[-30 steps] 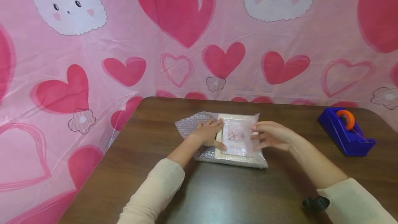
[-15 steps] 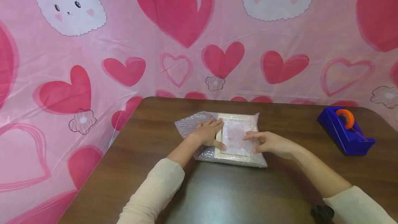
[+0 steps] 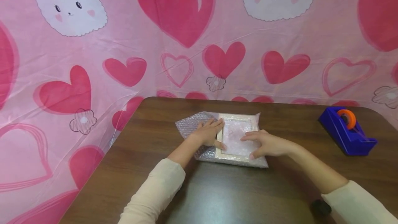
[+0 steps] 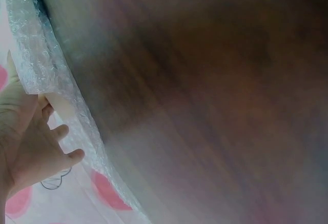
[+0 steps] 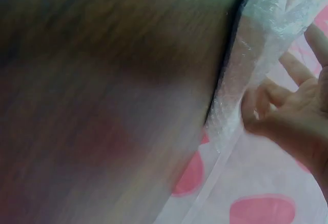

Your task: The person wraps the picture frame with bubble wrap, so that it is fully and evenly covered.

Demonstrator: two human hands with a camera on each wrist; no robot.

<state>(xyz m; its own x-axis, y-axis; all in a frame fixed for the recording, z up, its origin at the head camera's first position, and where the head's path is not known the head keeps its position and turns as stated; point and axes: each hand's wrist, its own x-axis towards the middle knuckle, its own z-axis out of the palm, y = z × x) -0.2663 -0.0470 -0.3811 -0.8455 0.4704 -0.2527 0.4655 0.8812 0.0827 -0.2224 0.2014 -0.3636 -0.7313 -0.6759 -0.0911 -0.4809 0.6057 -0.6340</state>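
A pale picture frame (image 3: pixel 236 155) lies flat on the wooden table, with bubble wrap (image 3: pixel 191 123) under it and folded over its right part. The wrap sticks out past the frame on the left. My left hand (image 3: pixel 205 134) rests on the frame's left edge and the wrap, fingers spread. On the right side, my right hand (image 3: pixel 267 143) lies over the wrapped frame, its fingertips on the wrap and its thumb near the lower right. Both wrist views show the hands at the edge of the wrap, the left hand (image 4: pixel 36 147) and the right hand (image 5: pixel 287 101).
A blue tape dispenser (image 3: pixel 346 132) with an orange roll core stands at the right of the brown table (image 3: pixel 140 182). Behind the table hangs a pink cloth (image 3: pixel 224 20) with hearts and bunnies. A small dark object (image 3: pixel 321 207) is by the right sleeve.
My right hand has moved left from the frame's right edge onto its face, and the wrap's right flap now lies flatter over the picture. My left hand has stayed put.
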